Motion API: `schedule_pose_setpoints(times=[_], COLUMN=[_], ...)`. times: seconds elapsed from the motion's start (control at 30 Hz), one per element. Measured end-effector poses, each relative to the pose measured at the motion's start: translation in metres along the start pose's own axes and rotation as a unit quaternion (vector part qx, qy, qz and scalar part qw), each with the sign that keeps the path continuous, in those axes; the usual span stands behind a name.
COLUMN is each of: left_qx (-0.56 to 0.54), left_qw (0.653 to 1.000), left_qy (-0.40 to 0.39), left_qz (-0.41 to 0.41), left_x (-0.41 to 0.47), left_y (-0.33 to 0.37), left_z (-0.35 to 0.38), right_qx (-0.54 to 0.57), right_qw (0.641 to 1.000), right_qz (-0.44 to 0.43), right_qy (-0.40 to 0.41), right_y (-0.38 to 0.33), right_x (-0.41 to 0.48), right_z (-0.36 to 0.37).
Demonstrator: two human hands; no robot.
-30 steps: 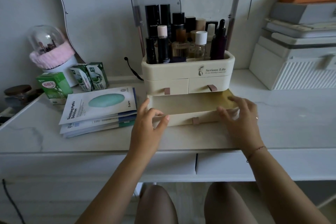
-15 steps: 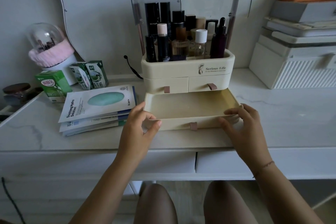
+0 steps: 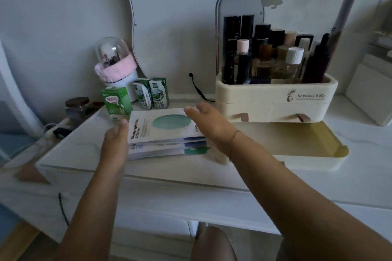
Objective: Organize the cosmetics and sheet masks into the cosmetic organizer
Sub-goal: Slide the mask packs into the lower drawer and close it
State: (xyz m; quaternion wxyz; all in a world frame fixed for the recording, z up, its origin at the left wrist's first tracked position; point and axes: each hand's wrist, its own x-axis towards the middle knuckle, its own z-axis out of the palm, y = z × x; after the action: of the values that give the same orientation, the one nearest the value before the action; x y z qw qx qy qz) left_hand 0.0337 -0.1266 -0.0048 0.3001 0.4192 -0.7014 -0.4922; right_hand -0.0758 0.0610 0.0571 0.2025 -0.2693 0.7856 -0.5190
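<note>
A stack of sheet masks (image 3: pixel 161 133) lies on the white desk, left of the cream cosmetic organizer (image 3: pixel 275 99). The organizer's top tray holds several bottles and tubes (image 3: pixel 273 59) under a raised clear lid. Its bottom drawer (image 3: pixel 314 150) stands pulled out and looks empty. My left hand (image 3: pixel 115 140) touches the left edge of the mask stack, fingers apart. My right hand (image 3: pixel 209 121) hovers flat over the stack's right end, fingers spread, holding nothing.
Green cartons (image 3: pixel 116 103) and two smaller ones (image 3: pixel 152 93) stand behind the masks. A domed brush holder with a pink band (image 3: pixel 114 63) and a dark jar (image 3: pixel 76 106) sit at the back left. White boxes (image 3: pixel 371 91) stand right of the organizer.
Both hands left the pulled-out bottom drawer and moved left to the sheet mask stack. The view swung left with them.
</note>
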Motion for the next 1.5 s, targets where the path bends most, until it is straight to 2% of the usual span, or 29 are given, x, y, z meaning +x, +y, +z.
schedule_pose_setpoints(times=[0.07, 0.17, 0.3, 0.47, 0.63, 0.73, 0.83, 0.9, 1.03, 1.17, 1.4, 1.5], left_qx=[-0.096, -0.171, -0.18, -0.155, -0.156, -0.209, -0.234, -0.203, -0.17, -0.201, -0.191, -0.186], left_qw=[0.989, 0.967, 0.958, 0.947, 0.965, 0.963, 0.954, 0.956, 0.961, 0.955, 0.957, 0.959], left_qy=[-0.084, -0.164, -0.195, -0.234, -0.194, -0.169, -0.15, -0.157, -0.173, -0.178, -0.116, -0.124], left_qz=[-0.074, -0.097, -0.112, -0.159, -0.081, 0.027, 0.113, 0.14, 0.131, 0.127, 0.185, 0.175], left_x=[0.01, 0.024, 0.038, 0.042, 0.037, 0.034, 0.032, 0.03, 0.027, 0.02, 0.016, 0.016], left_y=[0.008, 0.012, 0.016, 0.016, -0.007, -0.01, -0.004, -0.007, -0.024, -0.039, -0.028, -0.027], left_z=[-0.006, -0.012, -0.016, -0.014, -0.021, -0.032, -0.047, -0.053, -0.052, -0.046, -0.042, -0.036], right_qx=[-0.035, -0.116, -0.142, -0.052, 0.131, 0.225, 0.223, 0.227, 0.233, 0.211, 0.191, 0.175], right_qw=[0.997, 0.979, 0.973, 0.983, 0.981, 0.972, 0.966, 0.963, 0.966, 0.971, 0.967, 0.97], right_qz=[0.065, 0.153, 0.147, 0.142, 0.119, 0.021, -0.101, -0.129, -0.106, -0.109, -0.163, -0.157], right_qy=[0.024, 0.068, 0.106, 0.103, 0.073, 0.07, 0.085, 0.062, 0.016, 0.007, 0.046, 0.057], right_y=[0.001, 0.015, 0.026, 0.025, 0.022, 0.014, 0.011, 0.018, 0.04, 0.051, 0.051, 0.055], right_x=[0.032, 0.059, 0.072, 0.077, 0.062, 0.051, 0.039, 0.033, 0.027, 0.024, 0.024, 0.026], right_z=[0.019, 0.04, 0.052, 0.05, 0.048, 0.046, 0.049, 0.05, 0.054, 0.057, 0.054, 0.052])
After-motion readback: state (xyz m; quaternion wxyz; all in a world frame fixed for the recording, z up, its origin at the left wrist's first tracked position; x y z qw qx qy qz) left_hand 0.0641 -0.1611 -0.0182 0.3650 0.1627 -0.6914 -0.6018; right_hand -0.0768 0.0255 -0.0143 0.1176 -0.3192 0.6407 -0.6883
